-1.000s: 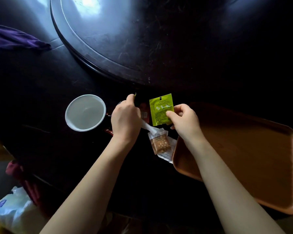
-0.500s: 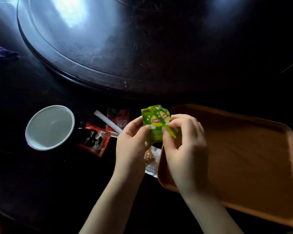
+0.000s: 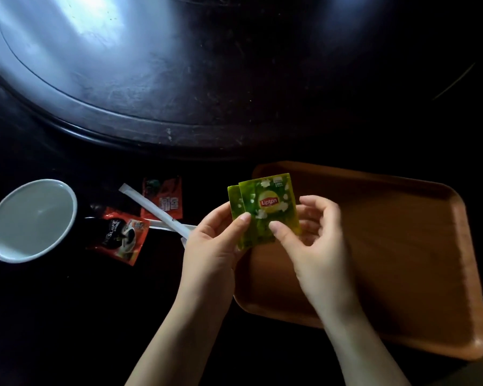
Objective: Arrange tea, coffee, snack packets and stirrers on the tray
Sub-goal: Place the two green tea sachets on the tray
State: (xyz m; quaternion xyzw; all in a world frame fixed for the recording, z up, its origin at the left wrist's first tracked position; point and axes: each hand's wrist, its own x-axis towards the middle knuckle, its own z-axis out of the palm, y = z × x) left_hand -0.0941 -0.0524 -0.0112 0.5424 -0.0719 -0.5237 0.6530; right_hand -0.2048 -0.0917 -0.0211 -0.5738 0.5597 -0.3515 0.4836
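Both hands up over the tray's left end, sharing two green Lipton tea packets (image 3: 265, 210), fanned so one peeks out behind the other. Left hand (image 3: 212, 246) grip narrow, thumb pinching the packets' lower left; right hand (image 3: 315, 240) grip also closed on them, thumb on the front face, fingers curled behind. The packets are held in the air above the tray's near-left corner, not resting on it.

Tray (image 3: 402, 246) is orange-brown and bare where visible, sitting toward the counter's near right edge. The hands and forearms cover its left rim.

Left of the hands on the dark counter (image 3: 67, 316): white wrapped stirrers (image 3: 154, 207) lying crossed, the lower ends hidden under the left hand. A red Nescafe coffee packet (image 3: 120, 235) lies just beside a white cup (image 3: 31, 221), touching or overlapping its base. A second red packet (image 3: 162, 199) lies behind the stirrers. A large round raised turntable (image 3: 151, 79) fills the far side of the counter.
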